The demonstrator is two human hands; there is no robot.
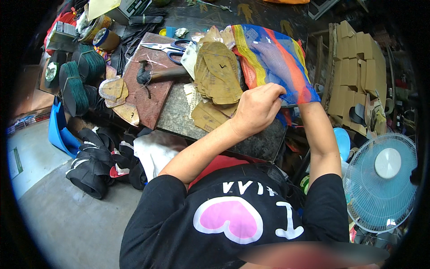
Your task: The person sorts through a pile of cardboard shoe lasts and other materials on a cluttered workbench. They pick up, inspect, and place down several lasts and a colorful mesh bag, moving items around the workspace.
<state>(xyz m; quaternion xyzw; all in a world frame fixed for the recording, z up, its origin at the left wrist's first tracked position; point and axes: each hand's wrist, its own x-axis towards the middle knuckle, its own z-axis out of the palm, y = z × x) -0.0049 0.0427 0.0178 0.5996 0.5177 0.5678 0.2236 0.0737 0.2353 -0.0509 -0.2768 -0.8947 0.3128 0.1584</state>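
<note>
A mesh bag [268, 51] striped in blue, yellow and orange-red lies over the far right part of the work table. My left hand [260, 107] is closed, its fingers pinching the near edge of the bag's opening. My right forearm [319, 134] goes up into that opening, and the mesh covers my right hand, so its fingers cannot be made out. Left of the bag is a stack of brown card templates [218, 67], with more templates [208, 116] under my left wrist.
A hammer [168, 74] and blue-handled scissors [172, 50] lie on a reddish board [150, 101]. Smaller templates [114, 89] and green cord bundles [74, 87] are farther left. Black shoe parts [92, 166] sit on the floor. A fan [380, 181] and stacked cardboard boxes [358, 74] stand at right.
</note>
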